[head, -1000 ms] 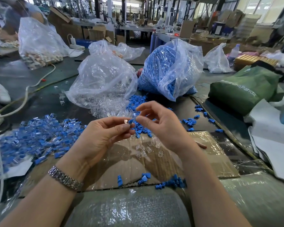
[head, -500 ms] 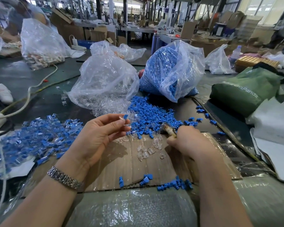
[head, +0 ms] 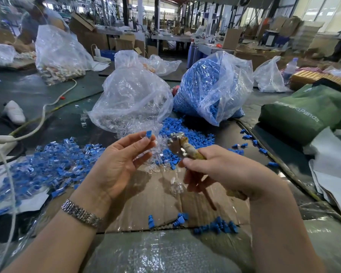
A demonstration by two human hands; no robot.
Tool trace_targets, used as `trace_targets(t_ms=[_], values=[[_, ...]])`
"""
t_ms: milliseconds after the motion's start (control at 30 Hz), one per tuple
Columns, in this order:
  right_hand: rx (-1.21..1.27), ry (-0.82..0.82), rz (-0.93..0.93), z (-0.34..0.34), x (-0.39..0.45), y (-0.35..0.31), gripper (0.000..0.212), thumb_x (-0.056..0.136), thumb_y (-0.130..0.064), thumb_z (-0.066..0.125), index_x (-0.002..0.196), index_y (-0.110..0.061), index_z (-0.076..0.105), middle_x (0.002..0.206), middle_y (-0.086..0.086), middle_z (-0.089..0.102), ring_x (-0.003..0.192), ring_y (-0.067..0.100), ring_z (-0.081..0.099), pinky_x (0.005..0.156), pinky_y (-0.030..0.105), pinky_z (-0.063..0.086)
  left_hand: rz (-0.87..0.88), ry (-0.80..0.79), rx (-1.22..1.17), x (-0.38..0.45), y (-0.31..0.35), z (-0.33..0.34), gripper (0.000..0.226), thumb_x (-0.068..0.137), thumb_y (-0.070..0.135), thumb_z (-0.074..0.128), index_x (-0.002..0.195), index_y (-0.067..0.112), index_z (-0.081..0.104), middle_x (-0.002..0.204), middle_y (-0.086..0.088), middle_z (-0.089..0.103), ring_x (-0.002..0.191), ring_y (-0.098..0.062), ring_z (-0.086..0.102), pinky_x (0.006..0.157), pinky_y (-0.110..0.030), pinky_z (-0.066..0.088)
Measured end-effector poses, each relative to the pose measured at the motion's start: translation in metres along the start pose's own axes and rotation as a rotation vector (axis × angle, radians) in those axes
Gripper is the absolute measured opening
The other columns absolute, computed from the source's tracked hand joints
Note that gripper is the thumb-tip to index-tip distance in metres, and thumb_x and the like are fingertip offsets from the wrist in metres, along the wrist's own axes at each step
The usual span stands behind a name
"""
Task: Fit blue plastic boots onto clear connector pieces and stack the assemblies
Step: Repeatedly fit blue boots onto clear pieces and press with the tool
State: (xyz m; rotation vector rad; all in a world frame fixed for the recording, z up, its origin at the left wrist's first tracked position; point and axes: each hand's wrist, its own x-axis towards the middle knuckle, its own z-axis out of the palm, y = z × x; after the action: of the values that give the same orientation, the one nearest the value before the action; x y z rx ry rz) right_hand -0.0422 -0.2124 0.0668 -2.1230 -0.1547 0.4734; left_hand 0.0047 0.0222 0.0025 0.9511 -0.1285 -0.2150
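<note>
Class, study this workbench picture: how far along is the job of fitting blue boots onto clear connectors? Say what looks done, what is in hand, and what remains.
Done: a large pile of assembled pieces lies at the left. In hand: the left hand pinches a blue boot with a clear piece; the right hand grips a small hammer. Left: loose blue boots, a full bag of boots and a bag of clear connectors, so plenty remains.

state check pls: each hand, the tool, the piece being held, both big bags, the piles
left hand: raised, fingertips pinch the assembly
assembly: blue boot on a clear piece, held up
right hand: grips the tool's handle
tool: lifted, metal head toward the assembly, not touching
clear-parts bag: open, parts spilling out
blue-boots bag: open, boots spilling out
finished pile: heaped at left
loose blue boots: scattered on cardboard's near edge
</note>
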Motion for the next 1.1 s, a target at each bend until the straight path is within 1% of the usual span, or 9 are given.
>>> trace_targets(t_ms=[167,400,467,567,700,767,900,1000,1100], values=[[-0.045,-0.085,-0.074,0.018,0.003,-0.013,0.032,0.106,-0.030,0.052,0.096,-0.002,0.063,0.086,0.003,0.077,0.091,0.030,0.075,0.087,0.045,0.058,0.022,-0.015,0.079,0.000,-0.001,0.001,0.033,0.070,0.016,0.087,0.102,0.012,0.080,0.113,-0.012,0.075,0.104,-0.020,0.072,0.078,-0.027,0.059],[-0.042,-0.079,-0.056,0.023,0.006,-0.014,0.031,0.106,-0.034,0.051,0.092,-0.008,0.060,0.082,0.001,0.076,0.087,0.024,0.076,0.086,0.044,0.058,0.083,-0.021,0.201,-0.001,-0.004,0.002,0.028,0.074,0.018,0.084,0.102,0.014,0.080,0.110,-0.011,0.076,0.104,-0.023,0.072,0.085,-0.029,0.058],[-0.047,-0.073,-0.061,0.024,0.006,-0.014,0.037,0.106,-0.036,0.050,0.098,-0.002,0.059,0.081,0.001,0.075,0.082,0.023,0.076,0.083,0.044,0.059,0.107,0.001,0.260,-0.003,-0.004,0.004,0.033,0.069,0.022,0.088,0.100,0.014,0.080,0.108,-0.013,0.076,0.103,-0.024,0.071,0.091,-0.036,0.056],[-0.035,-0.034,-0.070,0.029,0.008,-0.013,0.046,0.106,-0.039,0.050,0.106,0.006,0.057,0.074,0.004,0.071,0.066,0.021,0.071,0.069,0.037,0.059,0.140,0.019,0.329,-0.008,-0.003,0.010,0.036,0.066,0.028,0.088,0.099,0.015,0.081,0.106,-0.014,0.077,0.103,-0.027,0.070,0.101,-0.043,0.050],[-0.067,0.031,-0.074,0.037,0.009,-0.010,0.049,0.106,-0.041,0.050,0.094,0.006,0.059,0.067,0.009,0.066,0.056,0.021,0.065,0.056,0.028,0.054,0.164,0.034,0.380,-0.011,-0.001,0.011,0.040,0.061,0.034,0.084,0.098,0.019,0.081,0.105,-0.012,0.078,0.108,-0.026,0.071,0.102,-0.041,0.049],[-0.065,0.037,-0.078,0.038,0.009,-0.011,0.045,0.106,-0.040,0.050,0.090,0.001,0.060,0.065,0.008,0.064,0.054,0.021,0.065,0.055,0.028,0.054,0.184,0.027,0.393,-0.009,-0.001,0.010,0.040,0.063,0.034,0.085,0.099,0.018,0.081,0.106,-0.012,0.077,0.109,-0.027,0.071,0.101,-0.040,0.049],[-0.049,0.034,-0.060,0.038,0.013,-0.013,0.046,0.105,-0.041,0.052,0.100,0.004,0.061,0.073,0.011,0.072,0.061,0.022,0.070,0.065,0.033,0.059,0.205,0.049,0.421,-0.004,0.000,0.005,0.027,0.075,0.022,0.080,0.102,0.017,0.080,0.106,-0.012,0.077,0.108,-0.026,0.072,0.099,-0.039,0.050],[-0.123,0.064,-0.014,0.026,0.010,-0.014,0.036,0.101,-0.045,0.058,0.093,-0.010,0.063,0.081,0.008,0.074,0.063,0.014,0.067,0.064,0.026,0.057,0.270,0.171,0.555,-0.004,0.006,-0.002,0.014,0.084,0.017,0.077,0.096,0.022,0.079,0.099,-0.005,0.078,0.097,-0.020,0.073,0.089,-0.035,0.056],[-0.312,0.271,0.103,0.008,0.015,-0.001,0.032,0.098,-0.047,0.059,0.083,-0.019,0.056,0.077,0.000,0.061,0.064,0.016,0.055,0.062,0.034,0.048,0.369,0.504,1.002,-0.005,0.013,-0.013,0.011,0.090,0.012,0.071,0.092,0.023,0.071,0.089,-0.002,0.071,0.084,-0.019,0.068,0.079,-0.042,0.059]])
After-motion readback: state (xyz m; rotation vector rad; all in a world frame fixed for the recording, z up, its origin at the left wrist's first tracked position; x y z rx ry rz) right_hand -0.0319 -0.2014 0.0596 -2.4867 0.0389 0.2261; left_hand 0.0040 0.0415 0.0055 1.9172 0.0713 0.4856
